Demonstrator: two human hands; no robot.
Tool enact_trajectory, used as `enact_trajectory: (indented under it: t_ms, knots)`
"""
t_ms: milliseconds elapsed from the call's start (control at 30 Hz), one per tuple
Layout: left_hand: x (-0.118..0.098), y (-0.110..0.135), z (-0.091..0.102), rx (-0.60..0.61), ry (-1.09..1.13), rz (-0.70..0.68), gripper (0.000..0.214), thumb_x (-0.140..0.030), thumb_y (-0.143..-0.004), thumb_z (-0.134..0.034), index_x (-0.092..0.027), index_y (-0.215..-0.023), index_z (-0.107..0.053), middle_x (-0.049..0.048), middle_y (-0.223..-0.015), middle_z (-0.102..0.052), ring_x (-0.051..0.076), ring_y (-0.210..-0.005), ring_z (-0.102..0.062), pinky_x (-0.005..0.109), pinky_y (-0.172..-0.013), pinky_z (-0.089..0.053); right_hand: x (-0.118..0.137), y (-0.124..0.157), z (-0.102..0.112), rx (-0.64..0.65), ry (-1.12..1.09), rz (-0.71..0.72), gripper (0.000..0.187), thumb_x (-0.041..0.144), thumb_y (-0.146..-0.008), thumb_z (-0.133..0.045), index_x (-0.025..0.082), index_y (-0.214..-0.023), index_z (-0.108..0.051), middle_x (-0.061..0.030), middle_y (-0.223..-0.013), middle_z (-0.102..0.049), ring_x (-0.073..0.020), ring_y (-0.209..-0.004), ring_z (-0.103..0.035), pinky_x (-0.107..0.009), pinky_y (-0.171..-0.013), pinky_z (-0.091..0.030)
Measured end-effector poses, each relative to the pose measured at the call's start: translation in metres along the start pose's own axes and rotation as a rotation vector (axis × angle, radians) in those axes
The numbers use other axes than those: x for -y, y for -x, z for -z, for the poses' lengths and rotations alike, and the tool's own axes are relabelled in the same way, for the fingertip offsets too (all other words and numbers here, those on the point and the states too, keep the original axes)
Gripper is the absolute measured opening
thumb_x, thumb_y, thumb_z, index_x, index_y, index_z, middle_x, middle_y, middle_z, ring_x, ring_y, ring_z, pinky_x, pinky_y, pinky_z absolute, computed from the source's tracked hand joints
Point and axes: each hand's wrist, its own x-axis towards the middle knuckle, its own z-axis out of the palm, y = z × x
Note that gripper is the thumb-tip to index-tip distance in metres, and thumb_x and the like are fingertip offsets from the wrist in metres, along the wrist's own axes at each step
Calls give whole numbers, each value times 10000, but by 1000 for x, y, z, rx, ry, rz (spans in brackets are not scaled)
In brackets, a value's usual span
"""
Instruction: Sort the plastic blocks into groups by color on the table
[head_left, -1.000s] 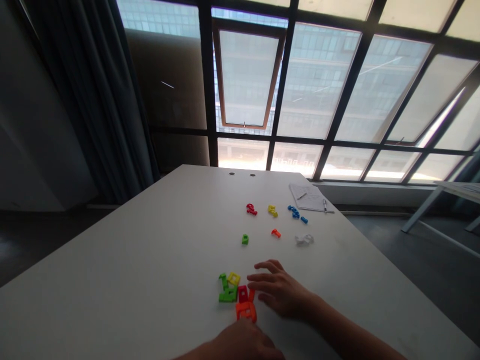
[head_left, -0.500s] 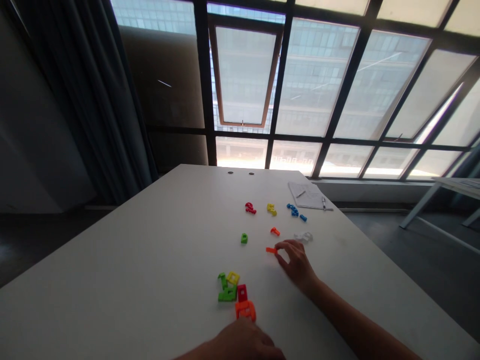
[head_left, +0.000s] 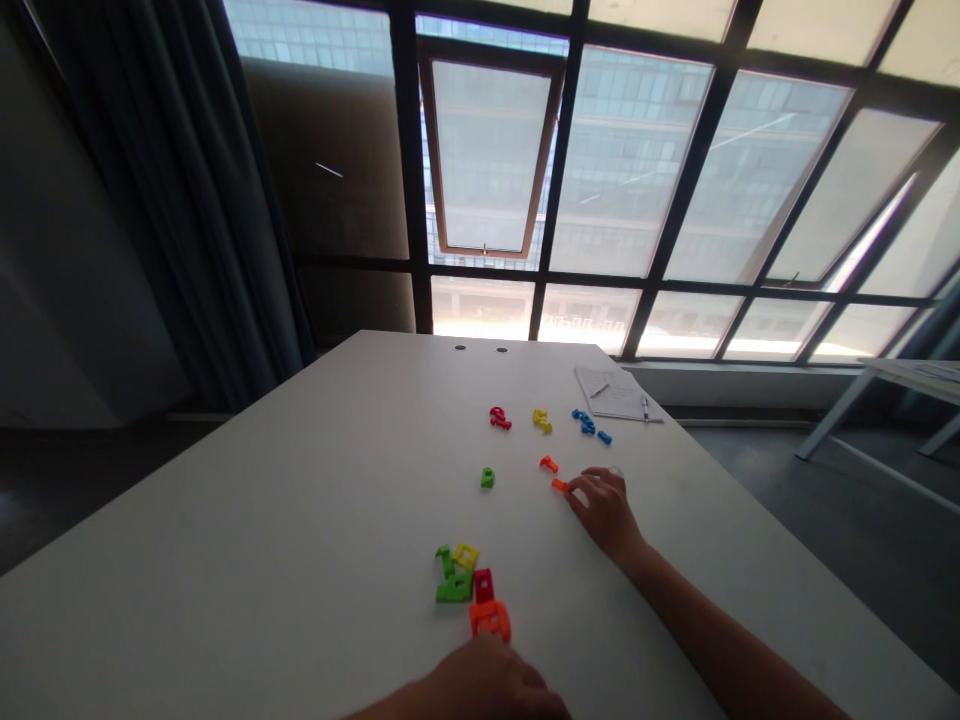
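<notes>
My right hand (head_left: 604,508) reaches out over the white table (head_left: 315,500), fingers pinched on a small orange piece (head_left: 559,485) near another orange piece (head_left: 548,463). My left hand (head_left: 480,685) rests at the near edge, fingers curled, touching an orange square piece (head_left: 491,619). That piece joins a cluster with a red piece (head_left: 484,584), a yellow piece (head_left: 466,555) and green pieces (head_left: 452,580).
Farther out lie a green piece (head_left: 488,478), red pieces (head_left: 499,418), yellow pieces (head_left: 542,420) and blue pieces (head_left: 589,424). A sheet of paper with a pen (head_left: 616,394) lies at the far right corner. Large windows stand behind; another table (head_left: 911,380) is at right.
My right hand left the near cluster, picked an orange piece and carried it away toward the other orange piece. My left hand stayed put.
</notes>
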Motion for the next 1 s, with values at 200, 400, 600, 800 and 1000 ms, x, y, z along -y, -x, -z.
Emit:
enact_trajectory:
  t_ms: [200, 400, 600, 800, 1000]
  knots:
    - [0, 0, -3, -13, -23, 21, 189, -400, -950, -665, -297, -1109, -662, -58, -787, -740, 106, -675, -704, 197, -550, -406, 7, -3, 2, 132, 54, 33, 264, 295, -1000, -512, 242, -1150, -723, -74, -1162, -745, -299, -1169, -571, -457, -999, -343]
    - [1, -1, -2, -3, -3, -8, 187, -365, -955, -663, -266, -1113, -657, -47, -801, -749, 101, -673, -700, 189, -571, -421, 26, -1, 6, 226, 54, 214, 385, 358, -1032, -476, 257, -1381, -607, -96, -1391, -632, -302, -1347, -466, -494, -1110, -280]
    - [0, -1, -2, 0, 0, 11, 176, -384, -970, -639, -276, -1108, -663, -45, -793, -745, 99, -683, -697, 179, -588, -426, 28, -1, 2, 303, 106, 204, 521, 488, -1046, -418, 215, -1482, -497, -106, -1545, -477, -315, -1504, -256, -541, -1187, -150]
    - [1, -1, -3, 11, -13, 9, 192, -379, -951, -663, -276, -1113, -669, -43, -795, -748, 107, -684, -705, 181, -579, -433, 30, -1, 6, 214, 72, 122, 360, 386, -1061, -403, 249, -1263, -666, -89, -1299, -691, -277, -1417, -405, -504, -1183, -185]
    - [2, -2, -4, 4, -15, 9, 191, -389, -966, -637, -271, -1112, -669, -34, -792, -750, 104, -678, -702, 172, -579, -434, 28, -2, 3, 242, 98, 49, 397, 402, -1046, -424, 232, -1344, -624, -100, -1385, -638, -317, -1429, -385, -527, -1149, -251]
